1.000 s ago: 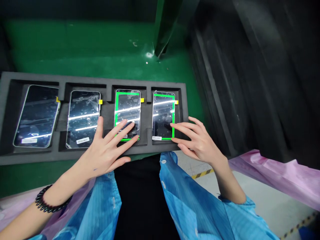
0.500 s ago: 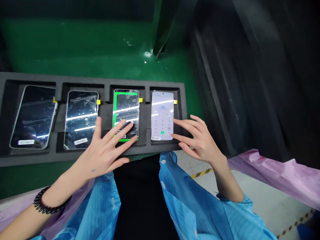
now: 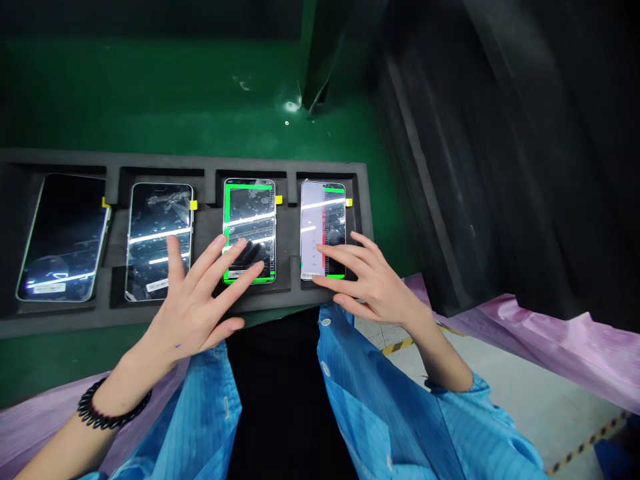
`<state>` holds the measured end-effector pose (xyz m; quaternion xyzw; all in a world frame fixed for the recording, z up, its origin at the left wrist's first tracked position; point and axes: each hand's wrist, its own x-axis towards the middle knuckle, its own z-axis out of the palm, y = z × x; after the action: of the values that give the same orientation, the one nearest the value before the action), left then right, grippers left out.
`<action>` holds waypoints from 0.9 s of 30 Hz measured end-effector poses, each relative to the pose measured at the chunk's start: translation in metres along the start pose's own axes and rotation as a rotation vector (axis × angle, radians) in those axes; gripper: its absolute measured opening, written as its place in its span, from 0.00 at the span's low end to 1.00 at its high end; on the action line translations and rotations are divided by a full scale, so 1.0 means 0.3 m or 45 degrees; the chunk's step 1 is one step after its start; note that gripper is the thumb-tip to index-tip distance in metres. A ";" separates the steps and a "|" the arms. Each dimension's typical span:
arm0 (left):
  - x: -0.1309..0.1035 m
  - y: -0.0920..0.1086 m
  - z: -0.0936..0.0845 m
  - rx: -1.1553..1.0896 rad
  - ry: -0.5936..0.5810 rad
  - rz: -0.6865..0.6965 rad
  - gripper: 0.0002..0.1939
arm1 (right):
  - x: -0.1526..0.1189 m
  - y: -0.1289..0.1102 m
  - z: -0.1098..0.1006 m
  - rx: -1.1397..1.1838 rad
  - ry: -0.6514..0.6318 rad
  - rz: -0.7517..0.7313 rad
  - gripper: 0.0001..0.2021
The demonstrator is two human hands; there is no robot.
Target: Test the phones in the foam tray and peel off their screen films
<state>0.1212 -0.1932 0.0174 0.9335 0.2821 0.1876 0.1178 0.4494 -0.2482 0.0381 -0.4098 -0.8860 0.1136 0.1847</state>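
Note:
Several phones lie face up in the compartments of a black tray [image 3: 295, 231]. My left hand [image 3: 200, 290] is spread over the lower part of the phone with a green border [image 3: 253, 213], its thumb side over the second phone from the left [image 3: 159, 213]. On the rightmost phone [image 3: 313, 213], the screen shows a pale area on the left and a dark area with green and red marks on the right. My right hand [image 3: 370, 280] has its fingers apart over that phone's lower half, fingertips at the screen. Neither hand holds anything.
At the far left of the tray lies a dark phone [image 3: 65, 233]. Beneath the tray is a green surface [image 3: 175, 100] with an upright green post [image 3: 323, 60] behind. Black sheeting [image 3: 480, 167] hangs at the right, and pink fabric [image 3: 540, 340] lies below it.
My right hand has moved left across the rightmost phone, whose keypad screen is now partly replaced by a dark area with green and red. My left hand has shifted slightly left.

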 end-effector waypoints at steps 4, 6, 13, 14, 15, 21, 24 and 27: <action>-0.010 0.001 0.000 -0.039 -0.010 -0.093 0.32 | -0.023 0.005 -0.036 0.021 0.086 0.102 0.14; -0.014 0.001 0.000 -0.053 -0.004 -0.118 0.32 | -0.033 0.007 -0.047 -0.001 0.088 0.118 0.14; 0.066 0.005 -0.033 0.005 -0.059 -0.345 0.28 | 0.075 0.059 -0.024 -0.165 0.089 0.388 0.16; 0.094 0.003 -0.040 0.024 -0.074 -0.383 0.27 | 0.108 0.074 -0.018 -0.195 0.085 0.424 0.17; 0.124 -0.003 -0.047 0.044 -0.090 -0.414 0.26 | 0.142 0.089 -0.012 -0.222 0.076 0.442 0.17; 0.276 -0.091 -0.025 0.114 -0.145 -0.368 0.30 | 0.258 0.142 0.018 -0.298 0.018 0.432 0.20; 0.318 -0.131 0.010 0.150 -0.146 -0.317 0.30 | 0.262 0.148 0.026 -0.304 0.007 0.449 0.20; 0.342 -0.145 0.034 0.168 -0.152 -0.288 0.28 | 0.267 0.150 0.029 -0.328 -0.015 0.462 0.21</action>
<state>0.1834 -0.1005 0.0231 0.9109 0.3898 0.0982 0.0930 0.4288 -0.1583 0.0330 -0.5819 -0.8061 0.0334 0.1021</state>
